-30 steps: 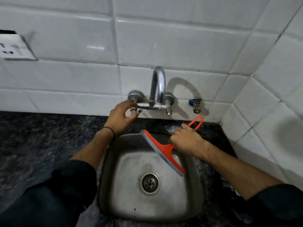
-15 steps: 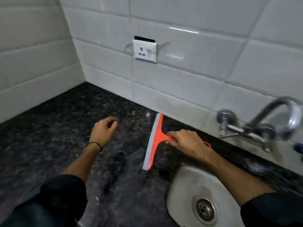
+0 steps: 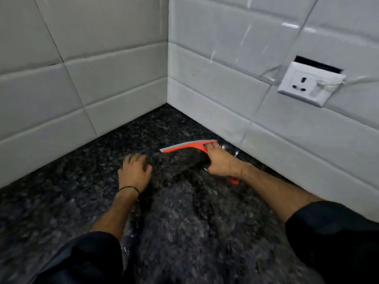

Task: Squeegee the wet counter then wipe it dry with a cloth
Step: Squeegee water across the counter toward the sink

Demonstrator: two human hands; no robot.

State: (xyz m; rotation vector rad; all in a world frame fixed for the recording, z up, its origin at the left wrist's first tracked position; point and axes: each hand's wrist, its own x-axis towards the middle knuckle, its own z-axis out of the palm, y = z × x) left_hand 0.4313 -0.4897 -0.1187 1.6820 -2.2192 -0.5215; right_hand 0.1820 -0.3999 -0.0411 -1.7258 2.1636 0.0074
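Nearest to me, two dark sleeves (image 3: 86,261) end above bare forearms that reach out over the desk (image 3: 194,232), a black speckled stone top that shines wet in streaks and patches between the arms. The left hand (image 3: 134,171), with a thin black thread (image 3: 129,188) round its wrist, rests palm down on the stone; its fingers (image 3: 133,158) are loosely bent with the tips touching the surface, and they hold nothing. A little farther on and to its right, the right hand (image 3: 220,162) is wrapped tightly round the handle of an orange squeegee (image 3: 188,146), with the handle's tail poking out under the wrist. The squeegee's blade, edged in grey rubber, stretches leftward from that hand and lies low on the wet desk, near the foot of the back wall and not far from the corner. Beyond it, two walls of white tile (image 3: 225,89) meet at that corner. Up on the right, a white power socket (image 3: 306,85) sits on the back wall, with a dark gap along its top edge.
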